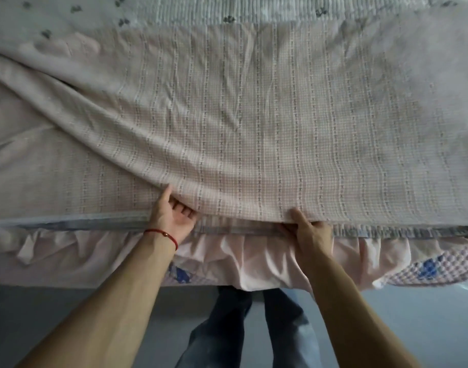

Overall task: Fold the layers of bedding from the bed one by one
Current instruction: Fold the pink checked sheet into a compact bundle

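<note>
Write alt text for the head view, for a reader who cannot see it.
Seen from above, a person's left hand and right hand grip the near edge of a pink checked sheet and lift it off the bed, leaving a long fold across its left side. A pink ruffled bed skirt hangs below, and a red string bracelet circles the left wrist.

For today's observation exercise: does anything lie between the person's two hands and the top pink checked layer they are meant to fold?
Nothing visible does. The left hand and the right hand both already grip the near edge of the pink checked sheet at the bedside, above the frilled bed skirt. No other object rests on the sheet.
</note>
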Demonstrator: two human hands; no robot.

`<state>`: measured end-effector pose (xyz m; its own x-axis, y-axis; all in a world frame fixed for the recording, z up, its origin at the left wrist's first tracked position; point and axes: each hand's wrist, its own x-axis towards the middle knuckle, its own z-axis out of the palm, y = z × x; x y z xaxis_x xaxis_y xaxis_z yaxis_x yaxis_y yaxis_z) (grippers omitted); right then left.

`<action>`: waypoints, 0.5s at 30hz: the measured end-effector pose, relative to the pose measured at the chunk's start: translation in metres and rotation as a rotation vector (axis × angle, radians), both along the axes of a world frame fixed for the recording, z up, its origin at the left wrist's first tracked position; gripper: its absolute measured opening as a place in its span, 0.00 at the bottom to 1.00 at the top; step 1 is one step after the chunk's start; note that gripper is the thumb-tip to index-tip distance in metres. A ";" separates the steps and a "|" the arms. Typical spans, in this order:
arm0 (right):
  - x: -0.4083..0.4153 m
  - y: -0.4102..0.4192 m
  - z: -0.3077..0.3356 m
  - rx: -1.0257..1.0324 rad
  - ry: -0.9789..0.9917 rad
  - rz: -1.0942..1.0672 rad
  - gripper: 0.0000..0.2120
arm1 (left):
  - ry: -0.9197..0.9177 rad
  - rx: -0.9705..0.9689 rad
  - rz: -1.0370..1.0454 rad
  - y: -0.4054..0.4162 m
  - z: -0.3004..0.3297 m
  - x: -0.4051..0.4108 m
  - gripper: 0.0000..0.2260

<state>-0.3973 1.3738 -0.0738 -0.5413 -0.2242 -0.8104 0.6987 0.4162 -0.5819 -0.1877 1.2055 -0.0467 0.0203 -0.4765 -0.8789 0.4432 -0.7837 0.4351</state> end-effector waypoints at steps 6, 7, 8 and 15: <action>0.005 0.000 0.006 -0.055 -0.018 -0.004 0.12 | 0.000 -0.093 0.067 0.001 -0.003 0.035 0.10; 0.007 -0.001 0.011 -0.039 0.014 0.083 0.12 | -0.043 -0.071 0.027 0.011 -0.007 0.042 0.09; 0.009 -0.003 0.019 -0.015 0.033 0.213 0.13 | -0.106 -0.046 -0.019 0.021 -0.011 0.049 0.07; 0.063 -0.059 0.056 -0.041 0.372 1.137 0.13 | -0.103 0.020 -0.062 0.007 -0.004 0.062 0.04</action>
<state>-0.3342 1.3151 -0.0178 -0.2166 -0.7484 -0.6269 -0.2715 0.6630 -0.6976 -0.1260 1.2122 -0.0503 0.0823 -0.4619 -0.8831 0.3473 -0.8173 0.4599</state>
